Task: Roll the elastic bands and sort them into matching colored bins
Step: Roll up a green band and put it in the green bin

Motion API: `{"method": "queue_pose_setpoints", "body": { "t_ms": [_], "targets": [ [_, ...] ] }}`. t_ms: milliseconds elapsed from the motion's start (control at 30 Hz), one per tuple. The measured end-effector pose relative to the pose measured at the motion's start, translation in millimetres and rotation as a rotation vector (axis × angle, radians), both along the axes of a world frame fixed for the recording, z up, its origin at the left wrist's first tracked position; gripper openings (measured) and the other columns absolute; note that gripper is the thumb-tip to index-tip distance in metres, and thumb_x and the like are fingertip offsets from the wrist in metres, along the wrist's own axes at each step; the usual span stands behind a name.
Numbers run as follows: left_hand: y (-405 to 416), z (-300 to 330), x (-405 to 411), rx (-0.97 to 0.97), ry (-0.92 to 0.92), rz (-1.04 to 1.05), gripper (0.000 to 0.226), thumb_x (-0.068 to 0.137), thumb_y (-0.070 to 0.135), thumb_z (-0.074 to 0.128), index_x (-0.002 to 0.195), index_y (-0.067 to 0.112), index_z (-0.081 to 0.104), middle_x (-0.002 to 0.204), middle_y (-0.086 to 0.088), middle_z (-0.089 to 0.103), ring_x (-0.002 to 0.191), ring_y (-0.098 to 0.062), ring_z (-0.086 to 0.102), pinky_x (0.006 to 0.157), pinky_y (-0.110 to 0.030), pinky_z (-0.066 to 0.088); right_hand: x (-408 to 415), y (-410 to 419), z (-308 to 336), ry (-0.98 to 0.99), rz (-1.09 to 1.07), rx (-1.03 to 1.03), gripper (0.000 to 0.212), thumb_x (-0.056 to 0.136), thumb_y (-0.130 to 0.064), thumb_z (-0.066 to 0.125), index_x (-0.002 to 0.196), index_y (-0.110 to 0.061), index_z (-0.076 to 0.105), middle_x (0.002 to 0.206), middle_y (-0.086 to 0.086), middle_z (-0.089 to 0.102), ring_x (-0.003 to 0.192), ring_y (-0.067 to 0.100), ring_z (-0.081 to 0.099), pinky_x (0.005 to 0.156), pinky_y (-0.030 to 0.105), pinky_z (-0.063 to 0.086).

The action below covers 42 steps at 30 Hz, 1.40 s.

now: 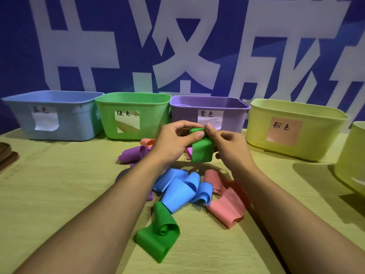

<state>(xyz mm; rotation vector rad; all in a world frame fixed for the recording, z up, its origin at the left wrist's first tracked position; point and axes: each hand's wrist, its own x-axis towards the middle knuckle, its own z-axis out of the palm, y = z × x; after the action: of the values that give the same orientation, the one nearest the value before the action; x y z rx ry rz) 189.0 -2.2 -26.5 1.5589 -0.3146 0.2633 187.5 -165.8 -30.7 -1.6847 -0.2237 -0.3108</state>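
Two hands, left and right, pinch the green band above the tabletop, fingers curled on its top edge; roll tightly, edges aligned, before the green bin.

blue banner wall, dark wooden object

wall: blue banner with large white characters, beyond hands
table: yellow-green wood-grain top, under hands
light: dim, bluish
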Motion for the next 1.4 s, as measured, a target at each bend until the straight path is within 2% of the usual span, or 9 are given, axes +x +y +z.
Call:
{"method": "queue_pose_setpoints", "body": {
  "t_ms": [133, 200, 267, 367, 500, 933, 1067, 1267, 1400],
  "targets": [
    [-0.6, 1.0, -1.8, -0.015, 0.019, -0.021, 0.025, 0.086, 0.005, 0.079, 0.11, 0.009, 0.075, 0.104, -0.011, 0.079, 0.099, -0.024, 0.075, 0.081, -0.03, 0.06, 2.2, -0.9, -0.9, -0.03, 0.016, 0.004, 0.038, 0.096, -0.044, 0.068, 0.083, -0.009, 0.076, 0.066, 0.0, 0.065, 0.06, 0.007, 0.052, 0.058, 0.028, 0.044],
    [-1.1, 1.6, -1.9, -0.044, 0.041, -0.04, 0.027, 0.086, 0.007, 0.079, 0.112, 0.007, 0.074, 0.107, -0.014, 0.078, 0.103, -0.029, 0.074, 0.085, -0.035, 0.061, 3.9, -1.3, -1.4, -0.046, 0.025, 0.008, 0.034, 0.096, -0.04, 0.068, 0.085, -0.009, 0.076, 0.067, -0.001, 0.066, 0.06, 0.007, 0.053, 0.059, 0.027, 0.046],
    [-1.8, 2.0, -1.0, -0.054, 0.061, -0.047, 0.028, 0.086, 0.016, 0.081, 0.112, 0.009, 0.073, 0.112, -0.014, 0.076, 0.108, -0.031, 0.073, 0.09, -0.041, 0.058, 5.3, -1.2, -2.3, -0.065, 0.042, 0.011, 0.028, 0.097, -0.036, 0.068, 0.09, -0.01, 0.076, 0.068, -0.005, 0.067, 0.06, 0.006, 0.053, 0.058, 0.026, 0.047],
    [-2.9, 3.2, -1.8, -0.068, 0.131, -0.067, 0.033, 0.092, 0.037, 0.074, 0.109, 0.009, 0.073, 0.107, -0.014, 0.077, 0.098, -0.026, 0.074, 0.079, -0.032, 0.059, 6.0, -0.8, -3.3, -0.095, 0.084, 0.028, 0.018, 0.097, -0.03, 0.069, 0.097, -0.013, 0.075, 0.071, -0.01, 0.071, 0.061, 0.001, 0.058, 0.058, 0.02, 0.048],
    [-2.6, 1.3, -0.2, -0.029, 0.206, -0.032, 0.053, 0.09, 0.054, 0.069, 0.103, 0.004, 0.077, 0.1, -0.016, 0.078, 0.099, -0.031, 0.076, 0.095, -0.045, 0.059, 6.0, -0.5, -3.9, -0.125, 0.13, 0.021, 0.012, 0.099, -0.024, 0.067, 0.103, -0.014, 0.073, 0.074, -0.014, 0.072, 0.065, -0.002, 0.062, 0.058, 0.017, 0.048],
    [-3.0, 2.7, -2.5, -0.027, 0.134, 0.03, 0.034, 0.095, 0.031, 0.071, 0.101, -0.003, 0.075, 0.097, -0.021, 0.077, 0.096, -0.039, 0.074, 0.079, -0.034, 0.062, 5.8, 1.0, -7.0, -0.043, 0.158, 0.081, 0.016, 0.099, -0.026, 0.068, 0.107, -0.013, 0.073, 0.092, 0.004, 0.074, 0.075, 0.009, 0.067, 0.059, 0.025, 0.052],
    [-2.4, 2.0, -1.4, -0.037, 0.135, 0.016, 0.031, 0.095, 0.027, 0.071, 0.102, -0.003, 0.075, 0.101, -0.023, 0.076, 0.1, -0.04, 0.073, 0.091, -0.045, 0.061, 4.5, 1.8, -5.4, -0.004, 0.177, 0.104, 0.02, 0.1, -0.025, 0.066, 0.113, -0.011, 0.071, 0.095, 0.004, 0.074, 0.074, 0.007, 0.068, 0.056, 0.021, 0.051],
    [-2.4, 2.7, -2.9, -0.046, 0.143, -0.001, 0.033, 0.096, 0.029, 0.07, 0.103, -0.002, 0.074, 0.101, -0.022, 0.077, 0.097, -0.036, 0.075, 0.079, -0.032, 0.062, 0.0, 1.2, -1.2, 0.046, 0.132, 0.058, 0.035, 0.1, -0.048, 0.059, 0.101, -0.016, 0.075, 0.088, 0.008, 0.075, 0.071, 0.011, 0.065, 0.06, 0.025, 0.05],
    [-1.5, 3.5, -3.4, -0.064, 0.135, 0.03, 0.03, 0.096, 0.029, 0.07, 0.104, 0.001, 0.076, 0.098, -0.018, 0.078, 0.092, -0.029, 0.076, 0.081, -0.032, 0.062, -1.6, 1.6, -1.5, -0.014, 0.136, 0.015, 0.023, 0.097, -0.034, 0.069, 0.098, -0.013, 0.076, 0.083, 0.008, 0.075, 0.064, 0.009, 0.064, 0.058, 0.024, 0.05]
  ]
}}
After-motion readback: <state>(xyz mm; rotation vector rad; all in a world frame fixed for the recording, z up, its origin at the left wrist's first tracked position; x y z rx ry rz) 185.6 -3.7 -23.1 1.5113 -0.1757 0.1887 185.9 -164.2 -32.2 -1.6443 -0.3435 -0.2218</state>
